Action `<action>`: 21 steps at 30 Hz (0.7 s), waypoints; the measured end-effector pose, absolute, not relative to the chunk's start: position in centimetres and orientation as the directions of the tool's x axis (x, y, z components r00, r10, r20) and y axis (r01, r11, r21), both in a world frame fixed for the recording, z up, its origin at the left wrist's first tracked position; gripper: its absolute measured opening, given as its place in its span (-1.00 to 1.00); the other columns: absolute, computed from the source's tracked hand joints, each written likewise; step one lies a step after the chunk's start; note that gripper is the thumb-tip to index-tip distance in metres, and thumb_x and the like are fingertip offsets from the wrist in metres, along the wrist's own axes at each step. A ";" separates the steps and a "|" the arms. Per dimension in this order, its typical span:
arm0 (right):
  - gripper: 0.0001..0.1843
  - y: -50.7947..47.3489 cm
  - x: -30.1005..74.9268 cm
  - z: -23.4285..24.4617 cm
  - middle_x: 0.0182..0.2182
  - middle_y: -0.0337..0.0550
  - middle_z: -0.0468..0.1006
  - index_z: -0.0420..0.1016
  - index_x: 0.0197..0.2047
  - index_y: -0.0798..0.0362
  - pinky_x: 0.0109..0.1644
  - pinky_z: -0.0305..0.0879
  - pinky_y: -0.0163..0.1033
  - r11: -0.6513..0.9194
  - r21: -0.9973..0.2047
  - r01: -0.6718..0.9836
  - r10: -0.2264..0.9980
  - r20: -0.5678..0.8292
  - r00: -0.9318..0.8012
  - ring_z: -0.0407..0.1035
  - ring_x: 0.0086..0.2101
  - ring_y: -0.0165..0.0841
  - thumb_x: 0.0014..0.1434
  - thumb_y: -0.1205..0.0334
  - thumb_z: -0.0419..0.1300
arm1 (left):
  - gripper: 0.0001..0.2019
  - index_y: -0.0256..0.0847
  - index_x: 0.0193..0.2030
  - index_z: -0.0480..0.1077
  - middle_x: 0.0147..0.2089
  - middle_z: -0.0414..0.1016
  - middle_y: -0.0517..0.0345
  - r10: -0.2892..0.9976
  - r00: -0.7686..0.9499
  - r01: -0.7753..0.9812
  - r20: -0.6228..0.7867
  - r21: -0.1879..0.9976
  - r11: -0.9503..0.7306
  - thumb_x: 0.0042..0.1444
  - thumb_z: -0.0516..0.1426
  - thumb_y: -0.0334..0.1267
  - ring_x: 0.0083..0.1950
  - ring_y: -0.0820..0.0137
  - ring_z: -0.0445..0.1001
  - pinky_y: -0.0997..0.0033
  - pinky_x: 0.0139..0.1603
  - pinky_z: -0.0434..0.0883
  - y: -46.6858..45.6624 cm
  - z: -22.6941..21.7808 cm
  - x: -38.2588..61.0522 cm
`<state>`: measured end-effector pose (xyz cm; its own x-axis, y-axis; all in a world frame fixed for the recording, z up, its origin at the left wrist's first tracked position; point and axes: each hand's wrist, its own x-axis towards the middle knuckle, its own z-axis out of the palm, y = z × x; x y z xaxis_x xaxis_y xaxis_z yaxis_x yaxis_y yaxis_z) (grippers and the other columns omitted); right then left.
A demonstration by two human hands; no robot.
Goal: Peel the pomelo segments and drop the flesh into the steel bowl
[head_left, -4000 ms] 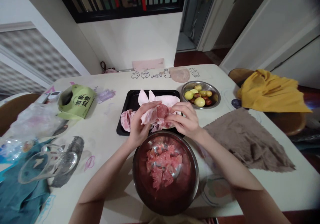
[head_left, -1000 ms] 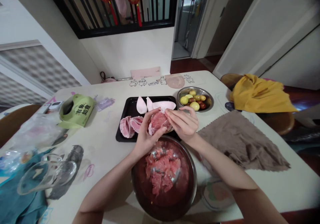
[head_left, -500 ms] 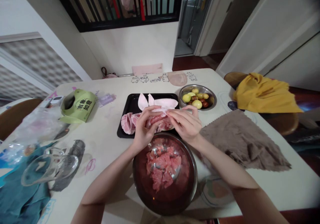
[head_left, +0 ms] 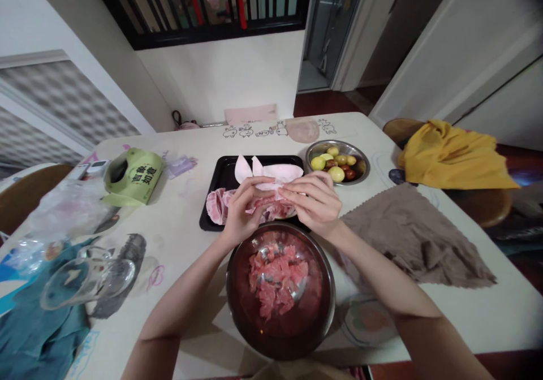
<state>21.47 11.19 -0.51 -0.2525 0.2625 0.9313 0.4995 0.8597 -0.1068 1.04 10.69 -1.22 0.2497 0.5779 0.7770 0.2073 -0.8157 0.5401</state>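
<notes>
Between them, my left hand (head_left: 245, 209) and my right hand (head_left: 314, 203) hold a red pomelo segment (head_left: 263, 201) over the near side of a black tray (head_left: 218, 175). The fingers of both are closed on it, thumbs and fingertips close together, and they hide much of the segment. On the tray lie white-pink pieces of rind (head_left: 282, 171) at the back and pink membrane-covered pomelo pieces (head_left: 216, 206) at the left. Right below my hands stands a steel bowl (head_left: 237, 312) with loose red pomelo flesh (head_left: 278, 278) in it.
A steel bowl of small green and brown fruit (head_left: 337, 161) stands behind right. A brown cloth (head_left: 418, 236) lies at the right. To the left are a green paper holder (head_left: 138, 177), a plastic bag (head_left: 70, 207), a clear glass jug (head_left: 87, 278) and a teal cloth (head_left: 46, 335).
Both hands stay at the segment over the tray, with small shifts of the fingers. Less of the segment's red flesh shows between them. The view has shifted slightly.
</notes>
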 end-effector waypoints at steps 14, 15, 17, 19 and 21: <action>-0.82 9.4 19.8 0.0 -0.40 -0.28 0.68 0.57 -0.34 -0.03 -0.10 0.33 -0.07 0.769 -0.354 0.532 0.419 0.908 -0.002 0.54 -0.39 -0.36 0.30 0.38 0.23 | -0.78 -0.15 -0.08 0.46 0.09 0.54 -0.01 0.391 0.303 0.285 0.869 0.309 -0.907 0.25 0.16 -0.54 0.08 0.29 0.56 0.21 -0.02 0.57 10.3 -1.3 1.5; -0.80 9.5 19.8 0.1 -0.41 -0.28 0.67 0.56 -0.35 -0.03 -0.10 0.33 -0.07 0.758 -0.388 0.525 0.441 0.897 0.028 0.53 -0.39 -0.36 0.30 0.39 0.22 | -0.78 -0.15 -0.08 0.46 0.09 0.54 0.00 0.375 0.306 0.287 0.875 0.290 -0.913 0.25 0.15 -0.55 0.07 0.30 0.56 0.22 -0.03 0.57 10.4 -1.3 1.5; -0.78 9.9 20.0 0.1 -0.44 -0.29 0.65 0.55 -0.37 -0.02 -0.10 0.32 -0.07 0.729 -0.455 0.512 0.479 0.873 0.094 0.51 -0.41 -0.36 0.30 0.40 0.21 | -0.77 -0.15 -0.09 0.46 0.09 0.55 0.00 0.353 0.310 0.294 0.883 0.265 -0.919 0.25 0.14 -0.55 0.06 0.31 0.56 0.24 -0.04 0.57 10.4 -1.4 1.4; -0.79 10.5 20.3 0.1 -0.45 -0.29 0.64 0.56 -0.38 -0.02 -0.10 0.31 -0.07 0.705 -0.486 0.517 0.495 0.859 0.132 0.49 -0.41 -0.35 0.28 0.40 0.23 | -0.77 -0.14 -0.07 0.46 0.10 0.54 0.00 0.372 0.303 0.311 0.877 0.278 -0.909 0.25 0.16 -0.54 0.07 0.30 0.55 0.24 -0.02 0.56 10.5 -1.5 1.2; -0.82 11.0 20.7 0.1 -0.45 -0.29 0.63 0.58 -0.37 -0.03 -0.10 0.30 -0.07 0.694 -0.486 0.532 0.496 0.857 0.137 0.49 -0.40 -0.34 0.26 0.37 0.26 | -0.79 -0.14 -0.05 0.46 0.09 0.54 0.00 0.426 0.274 0.337 0.862 0.329 -0.882 0.24 0.19 -0.49 0.09 0.28 0.54 0.20 0.04 0.55 10.7 -1.7 1.0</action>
